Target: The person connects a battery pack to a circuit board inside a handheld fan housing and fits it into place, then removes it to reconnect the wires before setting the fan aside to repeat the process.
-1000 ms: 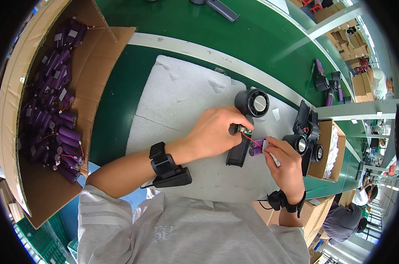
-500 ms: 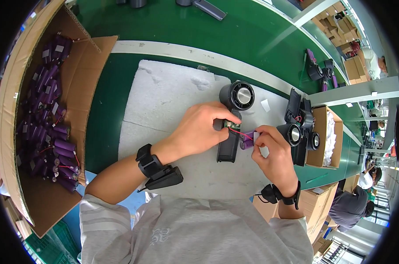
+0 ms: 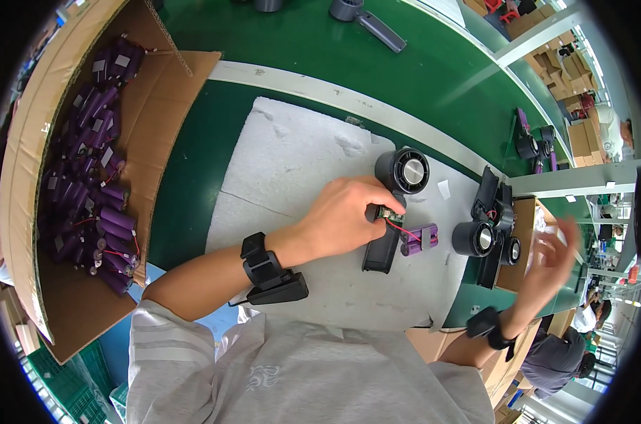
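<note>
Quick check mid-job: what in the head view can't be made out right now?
All in the head view:
- Right hand: blurred, so whether it holds anything is unclear.
- Green circuit board: partly hidden by the left hand.
- Small cardboard box: the right hand covers some of its contents.
- Black round part: cut off by the top edge.

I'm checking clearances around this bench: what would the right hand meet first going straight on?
In the picture's line, the right hand would probably meet the white frame post first. Depth is unclear, so it might instead catch the cardboard box beside it.
</note>
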Action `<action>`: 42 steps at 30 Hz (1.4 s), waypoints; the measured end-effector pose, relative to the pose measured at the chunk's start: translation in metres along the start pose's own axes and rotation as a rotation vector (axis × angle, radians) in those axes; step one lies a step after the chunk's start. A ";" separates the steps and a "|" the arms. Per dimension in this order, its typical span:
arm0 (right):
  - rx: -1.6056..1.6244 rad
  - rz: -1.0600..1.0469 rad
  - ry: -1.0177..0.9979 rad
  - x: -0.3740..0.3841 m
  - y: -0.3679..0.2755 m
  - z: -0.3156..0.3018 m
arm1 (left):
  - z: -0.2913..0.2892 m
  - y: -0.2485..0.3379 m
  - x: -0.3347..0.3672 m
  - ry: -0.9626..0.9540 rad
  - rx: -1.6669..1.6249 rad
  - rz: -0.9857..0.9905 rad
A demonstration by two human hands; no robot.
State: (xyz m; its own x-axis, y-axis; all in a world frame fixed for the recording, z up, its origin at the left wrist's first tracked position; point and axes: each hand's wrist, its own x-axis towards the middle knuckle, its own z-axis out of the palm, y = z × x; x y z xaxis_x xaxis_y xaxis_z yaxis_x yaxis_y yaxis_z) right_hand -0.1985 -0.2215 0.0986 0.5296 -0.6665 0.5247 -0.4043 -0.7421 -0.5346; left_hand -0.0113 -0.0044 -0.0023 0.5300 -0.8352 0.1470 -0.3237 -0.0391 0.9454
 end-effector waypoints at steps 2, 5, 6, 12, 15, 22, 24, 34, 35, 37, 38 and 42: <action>-0.069 -0.275 -0.462 -0.024 -0.033 0.025 | -0.002 -0.001 0.000 0.002 0.000 0.003; 0.072 -0.561 -0.812 -0.037 -0.030 0.071 | -0.004 -0.002 -0.001 0.013 0.000 0.000; 0.076 -0.564 -0.813 -0.037 -0.026 0.074 | -0.005 -0.003 0.000 0.011 -0.003 0.015; 0.409 -0.008 -1.253 -0.032 -0.033 0.068 | -0.013 -0.008 0.003 0.011 0.031 0.104; 0.633 0.353 -1.363 -0.029 -0.038 0.063 | -0.018 -0.007 0.005 -0.027 0.059 0.097; 1.019 0.480 -1.473 -0.031 -0.024 0.060 | -0.017 -0.007 0.006 -0.029 0.131 0.176; 1.037 0.579 -1.452 -0.033 -0.022 0.060 | -0.016 -0.008 0.006 -0.008 0.172 0.211; 0.719 -0.041 -1.196 -0.031 -0.015 0.077 | -0.020 -0.002 0.006 -0.045 0.237 0.190; 0.685 -0.041 -1.196 -0.032 -0.017 0.076 | -0.020 -0.002 0.006 -0.051 0.220 0.188; 0.617 -0.041 -1.197 -0.035 -0.022 0.075 | -0.021 -0.002 0.006 -0.057 0.201 0.183; 0.617 -0.039 -1.199 -0.038 -0.024 0.077 | -0.022 -0.003 0.006 -0.066 0.203 0.192; 0.510 -0.296 -1.037 -0.051 -0.031 0.085 | -0.024 -0.005 0.007 -0.086 0.192 0.206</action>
State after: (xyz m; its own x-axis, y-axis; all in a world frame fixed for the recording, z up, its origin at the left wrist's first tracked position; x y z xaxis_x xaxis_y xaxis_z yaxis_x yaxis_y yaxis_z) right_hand -0.1496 -0.1581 0.0317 0.9971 0.0753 0.0116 0.0538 -0.5868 -0.8079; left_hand 0.0127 0.0028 0.0007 0.3721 -0.8795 0.2967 -0.5642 0.0395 0.8247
